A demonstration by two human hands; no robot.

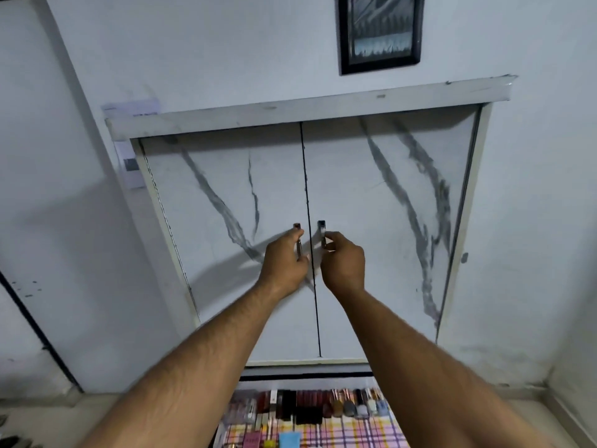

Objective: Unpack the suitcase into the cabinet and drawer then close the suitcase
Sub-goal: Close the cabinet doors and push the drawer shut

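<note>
A wall cabinet with two white marble-pattern doors fills the middle of the head view; the left door point(232, 195) and the right door point(381, 195) are both closed. My left hand point(286, 260) grips the left door's metal handle point(298, 236). My right hand point(342, 260) pinches the right door's metal handle point(321, 232). Below the cabinet an open drawer point(310, 412) holds a row of small cosmetic bottles and boxes on a checked liner. The suitcase is not in view.
A black-framed picture point(381, 30) hangs on the wall above the cabinet. A paper label point(130, 166) is stuck beside the cabinet's left edge. A dark door frame edge point(35, 324) runs down the left wall.
</note>
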